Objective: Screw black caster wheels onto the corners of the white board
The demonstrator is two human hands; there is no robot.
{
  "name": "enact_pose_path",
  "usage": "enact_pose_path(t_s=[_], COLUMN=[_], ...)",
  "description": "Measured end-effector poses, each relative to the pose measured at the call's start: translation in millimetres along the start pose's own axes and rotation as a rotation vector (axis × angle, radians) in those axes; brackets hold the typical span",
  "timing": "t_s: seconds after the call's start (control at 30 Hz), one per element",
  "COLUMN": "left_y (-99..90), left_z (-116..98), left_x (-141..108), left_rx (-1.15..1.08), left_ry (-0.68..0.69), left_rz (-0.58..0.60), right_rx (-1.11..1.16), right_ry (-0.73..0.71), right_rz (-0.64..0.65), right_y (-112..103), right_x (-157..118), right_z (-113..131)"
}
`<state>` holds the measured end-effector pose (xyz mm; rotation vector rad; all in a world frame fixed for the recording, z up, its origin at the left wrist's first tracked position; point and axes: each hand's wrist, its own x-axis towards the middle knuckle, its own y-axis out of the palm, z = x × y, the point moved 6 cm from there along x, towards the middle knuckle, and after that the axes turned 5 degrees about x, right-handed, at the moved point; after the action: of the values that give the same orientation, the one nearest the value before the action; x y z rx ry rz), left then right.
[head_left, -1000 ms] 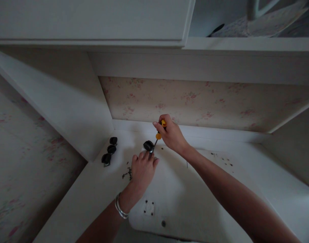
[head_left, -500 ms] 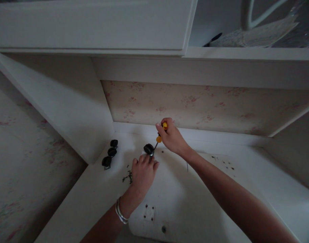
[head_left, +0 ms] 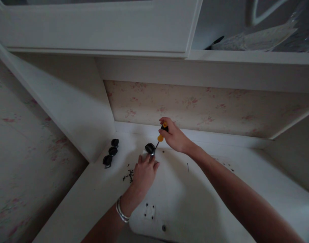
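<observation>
My right hand (head_left: 176,136) is wrapped round the yellow and black handle of a screwdriver (head_left: 160,137). Its shaft slants down to the metal base of a black caster wheel (head_left: 149,147). Pressed against that base are the fingers of my left hand (head_left: 145,172), at the top edge of a white panel (head_left: 174,195). Beside my left hand lies a small pile of dark screws (head_left: 130,174). Several small holes mark the panel.
Three more black casters (head_left: 113,151) stand in a row at the left. White cabinet doors (head_left: 98,30) hang overhead, with an open shelf holding plastic-wrapped things (head_left: 268,38) at the upper right. A side panel (head_left: 68,101) rises at the left.
The fingers of my right hand have shifted on the screwdriver handle, showing more of its black part. The view has moved slightly. My left hand stays at the caster's base.
</observation>
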<state>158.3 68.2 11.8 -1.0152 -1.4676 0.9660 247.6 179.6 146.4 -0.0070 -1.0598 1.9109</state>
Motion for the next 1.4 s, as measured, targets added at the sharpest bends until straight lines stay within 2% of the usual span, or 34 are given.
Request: enact_pose_path(t_s=[0.1, 0.4, 0.77, 1.4], left_y=[-0.4, -3.2, -3.1, -2.9], left_z=[2, 3, 9, 13], left_x=[0, -2, -3, -5], left_rx=[0.018, 0.045, 0.001, -0.002], left_ry=[-0.02, -0.035, -0.005, -0.005], left_rz=[-0.003, -0.024, -0.033, -0.041], right_rx=[-0.018, -0.045, -0.044, -0.114], right_ry=[-0.024, -0.058, -0.046, -0.046], right_rz=[0.056, 0.093, 0.069, 0.101], right_y=[0, -1, -2, -4], right_x=[1, 6, 13, 18], right_z=[3, 7, 0, 6])
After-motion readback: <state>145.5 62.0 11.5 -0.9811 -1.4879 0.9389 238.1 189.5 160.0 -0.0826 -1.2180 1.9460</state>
